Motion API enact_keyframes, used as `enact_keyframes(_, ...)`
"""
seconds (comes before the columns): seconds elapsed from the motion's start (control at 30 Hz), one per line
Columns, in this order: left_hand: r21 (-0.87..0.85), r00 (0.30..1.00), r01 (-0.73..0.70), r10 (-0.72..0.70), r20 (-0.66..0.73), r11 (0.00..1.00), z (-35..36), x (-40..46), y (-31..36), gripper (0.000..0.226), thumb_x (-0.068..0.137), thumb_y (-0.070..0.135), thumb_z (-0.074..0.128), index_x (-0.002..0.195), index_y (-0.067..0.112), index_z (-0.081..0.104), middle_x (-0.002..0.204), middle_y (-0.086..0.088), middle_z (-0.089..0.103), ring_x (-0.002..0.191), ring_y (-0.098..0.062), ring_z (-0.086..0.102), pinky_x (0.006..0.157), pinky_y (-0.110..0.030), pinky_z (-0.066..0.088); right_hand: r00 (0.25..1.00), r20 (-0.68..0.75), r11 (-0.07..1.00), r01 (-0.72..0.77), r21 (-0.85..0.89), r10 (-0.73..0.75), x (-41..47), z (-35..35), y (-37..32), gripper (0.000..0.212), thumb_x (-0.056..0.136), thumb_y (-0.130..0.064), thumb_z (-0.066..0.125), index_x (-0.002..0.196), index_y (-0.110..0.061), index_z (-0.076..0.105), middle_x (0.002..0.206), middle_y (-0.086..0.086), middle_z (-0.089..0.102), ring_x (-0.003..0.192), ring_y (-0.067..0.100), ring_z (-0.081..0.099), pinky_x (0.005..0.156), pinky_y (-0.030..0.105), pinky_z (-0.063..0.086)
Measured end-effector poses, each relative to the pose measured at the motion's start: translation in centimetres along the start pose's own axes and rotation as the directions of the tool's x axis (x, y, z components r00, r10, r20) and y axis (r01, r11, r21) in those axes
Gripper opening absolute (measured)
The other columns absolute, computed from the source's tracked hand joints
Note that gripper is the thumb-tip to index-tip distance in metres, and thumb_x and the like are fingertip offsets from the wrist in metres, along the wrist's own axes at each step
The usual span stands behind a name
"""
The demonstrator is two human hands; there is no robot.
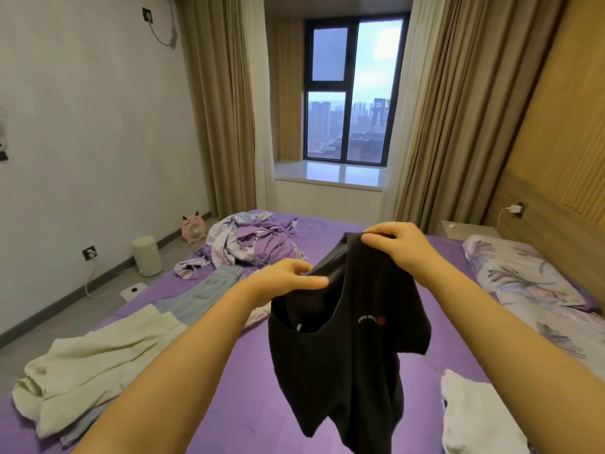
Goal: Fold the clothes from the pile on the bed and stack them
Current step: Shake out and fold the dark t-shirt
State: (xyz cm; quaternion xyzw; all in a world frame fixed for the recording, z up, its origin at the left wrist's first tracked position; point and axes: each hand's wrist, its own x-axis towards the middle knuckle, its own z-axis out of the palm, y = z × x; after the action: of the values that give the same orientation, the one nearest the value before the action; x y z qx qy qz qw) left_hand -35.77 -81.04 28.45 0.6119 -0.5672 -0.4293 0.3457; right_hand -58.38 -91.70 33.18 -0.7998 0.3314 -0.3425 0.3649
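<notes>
A black T-shirt with a small chest logo hangs in the air above the purple bed. My left hand pinches its upper edge on the left. My right hand grips the top edge a little higher and further away. The shirt droops crumpled below both hands. A cream garment lies spread at the bed's left edge, with light blue jeans just beyond it. A white garment lies at the lower right.
A rumpled purple floral quilt is heaped at the far end of the bed. A floral pillow lies along the right side by the wooden headboard. A bin, a pink fan and a white scale stand on the floor at left.
</notes>
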Motion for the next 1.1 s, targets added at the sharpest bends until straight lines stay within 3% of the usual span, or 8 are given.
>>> enact_keyframes(0.1, 0.038, 0.998, 0.065, -0.065, -0.004, 0.997, -1.1, -0.9, -2.9, 0.058, 0.064, 0.055, 0.078, 0.106, 0.016, 0.070, 0.099, -0.003, 0.070, 0.096, -0.013, 0.066, 0.086, -0.027, 0.050, 0.990, -0.096, 0.985, -0.084, 0.148, 0.099, 0.0, -1.1, 1.5, 0.009, 0.088, -0.029, 0.066, 0.083, -0.035, 0.070, 0.090, -0.013, 0.068, 0.089, 0.006, 0.060, 0.068, 0.018, 0.044)
enact_keyframes(0.37, -0.096, 0.958, 0.136, -0.156, -0.243, 0.986, -1.6, -1.4, -7.0, 0.006, 0.088, 0.016, 0.059, 0.083, 0.017, 0.063, 0.085, -0.006, 0.062, 0.081, -0.015, 0.059, 0.073, -0.024, 0.046, 0.967, -0.164, 0.967, -0.164, 0.196, 0.197, -1.2, -1.1, 5.4, 0.009, 0.091, -0.026, 0.063, 0.085, -0.031, 0.069, 0.091, -0.009, 0.066, 0.086, 0.008, 0.059, 0.066, 0.019, 0.044)
enact_keyframes(0.5, 0.041, 0.867, 0.119, -0.084, -0.492, 0.992, -1.5, -0.5, -6.5, 0.015, 0.087, 0.019, 0.063, 0.074, 0.016, 0.056, 0.071, -0.004, 0.053, 0.067, -0.014, 0.049, 0.061, -0.025, 0.035, 0.970, -0.195, 0.986, -0.125, 0.111, 0.145, -1.2, -0.6, 6.4, 0.007, 0.093, -0.026, 0.059, 0.092, -0.029, 0.066, 0.091, -0.012, 0.063, 0.087, 0.005, 0.055, 0.071, 0.021, 0.044)
enact_keyframes(0.63, -0.018, 0.876, -0.024, 0.013, -0.483, 1.000, -2.1, -0.6, -5.7, 0.027, 0.081, 0.033, 0.073, 0.073, 0.017, 0.052, 0.063, 0.003, 0.047, 0.058, -0.005, 0.045, 0.057, -0.022, 0.033, 0.965, -0.222, 0.982, -0.109, 0.154, 0.142, -1.3, -1.0, 7.4, 0.012, 0.094, -0.026, 0.057, 0.102, -0.024, 0.067, 0.096, -0.011, 0.063, 0.092, 0.006, 0.057, 0.077, 0.022, 0.045)
enact_keyframes(0.73, 0.117, 0.848, -0.052, 0.106, -0.520, 0.992, -2.5, -0.4, -4.5, 0.035, 0.079, 0.047, 0.071, 0.070, 0.019, 0.051, 0.063, 0.004, 0.050, 0.055, -0.002, 0.046, 0.056, -0.019, 0.037, 0.959, -0.241, 0.980, -0.113, 0.163, 0.151, -1.3, -1.3, 7.8, 0.009, 0.095, -0.026, 0.056, 0.098, -0.027, 0.065, 0.095, -0.012, 0.063, 0.092, 0.005, 0.056, 0.075, 0.020, 0.044)
enact_keyframes(0.9, 0.096, 0.928, -0.058, 0.089, -0.362, 0.994, -2.7, -1.1, -2.3, 0.019, 0.082, 0.048, 0.064, 0.097, 0.036, 0.063, 0.103, -0.004, 0.066, 0.094, -0.016, 0.062, 0.071, -0.016, 0.045, 0.956, -0.248, 0.979, -0.121, 0.164, 0.160, -1.6, -1.5, 8.2, 0.010, 0.095, -0.027, 0.055, 0.098, -0.026, 0.064, 0.094, -0.011, 0.063, 0.089, 0.005, 0.056, 0.069, 0.017, 0.043)
enact_keyframes(1.0, -0.026, 0.995, -0.040, 0.037, -0.096, 0.999, -3.7, -2.7, -1.7, 0.026, 0.081, 0.034, 0.069, 0.106, 0.039, 0.069, 0.108, 0.008, 0.069, 0.099, -0.003, 0.064, 0.072, -0.009, 0.050, 0.945, -0.258, 0.970, -0.154, 0.189, 0.200, -2.2, -1.5, 8.8, 0.014, 0.096, -0.026, 0.054, 0.104, -0.022, 0.064, 0.096, -0.007, 0.062, 0.090, 0.007, 0.056, 0.070, 0.019, 0.044)
enact_keyframes(1.1, 0.011, 0.996, -0.030, 0.031, -0.081, 0.999, -4.1, -3.6, -2.1, 0.021, 0.088, 0.019, 0.065, 0.094, 0.037, 0.074, 0.101, 0.016, 0.070, 0.096, 0.003, 0.063, 0.074, -0.010, 0.050, 0.953, -0.197, 0.958, -0.189, 0.215, 0.232, -3.3, -1.1, 9.5, 0.013, 0.096, -0.027, 0.054, 0.103, -0.022, 0.064, 0.098, -0.007, 0.063, 0.091, 0.009, 0.057, 0.070, 0.020, 0.045)
